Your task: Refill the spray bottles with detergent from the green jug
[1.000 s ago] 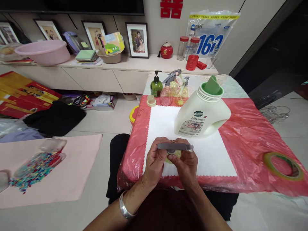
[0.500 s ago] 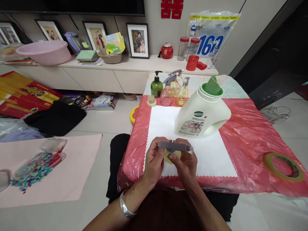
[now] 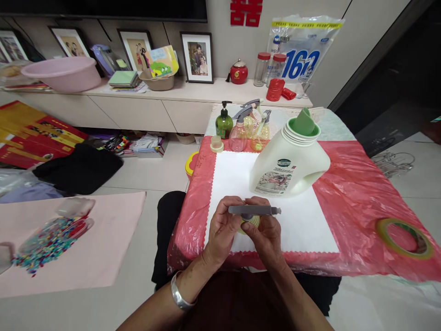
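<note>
Both my hands are closed round a small spray bottle over the near edge of a white mat [image 3: 237,179]. My left hand [image 3: 220,232] wraps the yellowish bottle body [image 3: 253,222] from the left. My right hand [image 3: 267,239] pinches it from the right, just under the grey trigger head [image 3: 253,210], which lies crosswise above my fingers. A large white detergent jug [image 3: 291,163] with a green spout stands just beyond, on the mat.
A red plastic sheet [image 3: 358,193] covers the small table. At its far edge stand a green pump bottle [image 3: 223,123], other spray bottles [image 3: 243,131] and a small cap [image 3: 217,144]. A tape roll [image 3: 403,236] lies at the right. Beads [image 3: 48,241] lie on pink paper on the floor at left.
The grey trigger head has shifted slightly to the right and turned a little in my hands. Everything else stays where it was.
</note>
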Available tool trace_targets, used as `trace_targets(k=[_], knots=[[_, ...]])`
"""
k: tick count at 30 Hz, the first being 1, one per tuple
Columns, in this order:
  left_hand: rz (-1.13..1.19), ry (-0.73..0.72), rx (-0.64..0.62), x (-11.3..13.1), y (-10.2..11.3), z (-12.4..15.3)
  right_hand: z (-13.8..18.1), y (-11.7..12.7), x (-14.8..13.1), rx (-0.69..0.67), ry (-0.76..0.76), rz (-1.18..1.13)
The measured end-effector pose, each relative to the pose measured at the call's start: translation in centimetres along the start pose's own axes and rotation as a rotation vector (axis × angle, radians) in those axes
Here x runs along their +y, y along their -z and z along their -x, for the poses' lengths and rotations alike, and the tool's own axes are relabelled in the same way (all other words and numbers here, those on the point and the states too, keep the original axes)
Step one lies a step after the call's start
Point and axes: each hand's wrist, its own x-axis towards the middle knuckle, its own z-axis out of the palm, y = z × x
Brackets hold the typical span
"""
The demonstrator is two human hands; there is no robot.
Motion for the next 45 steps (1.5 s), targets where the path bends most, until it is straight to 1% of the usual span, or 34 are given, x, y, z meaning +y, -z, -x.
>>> trace_targets(k=[2,4,7,10,12,14,17,22,26,29,31,33,37,40,42,45], knots=[[-0.016,-0.006,-0.025,-0.1,0.0,0.0,-0.1,0.6,-0.2,-0.077,0.004,0.043],[-0.019,0.005,-0.016,-0.3,-0.1,0.0,-0.1,0.7,-0.2,-0.086,-0.022,0.026],[-0.002,0.009,0.02,-0.6,0.0,0.0,0.0,0.2,0.0,-0.009,-0.046,-0.098],[0.005,0.015,0.015,-0.5,0.2,-0.1,-0.1,-0.4,0.2,0.061,-0.048,-0.166],[0.003,0.005,-0.008,-0.5,0.3,-0.1,-0.1,-0.4,0.2,0.055,-0.042,-0.125],[-0.002,-0.007,-0.021,-0.5,0.3,-0.2,0.0,0.0,0.2,0.005,-0.034,-0.059],[-0.014,-0.001,0.003,-0.6,-0.1,-0.3,0.0,0.6,0.2,-0.039,-0.043,-0.023],[-0.041,0.031,0.062,-0.6,-0.2,-0.3,-0.2,0.1,0.0,0.026,-0.049,-0.092],[-0.026,0.04,0.019,-0.5,0.3,-0.4,-0.2,-0.3,0.0,0.06,-0.062,-0.08],[-0.026,0.036,-0.002,-0.4,0.3,-0.5,0.0,0.1,0.3,0.012,-0.068,-0.037],[-0.015,0.046,0.01,-0.4,0.1,-0.5,0.1,0.5,0.3,-0.03,-0.078,-0.006],[0.002,0.049,0.024,-0.4,-0.1,-0.5,0.1,0.6,0.2,-0.041,-0.099,-0.015],[-0.001,0.027,0.043,-0.5,-0.2,-0.3,-0.1,0.1,0.2,0.036,-0.108,-0.11],[-0.022,0.037,0.034,-0.5,0.0,-0.3,-0.2,-0.1,0.3,0.079,-0.105,-0.139],[-0.016,0.055,0.032,-0.5,0.1,-0.2,-0.2,0.0,0.4,0.051,-0.103,-0.128],[0.03,0.099,0.049,-0.4,-0.2,-0.2,-0.2,0.7,0.3,-0.053,-0.09,-0.072]])
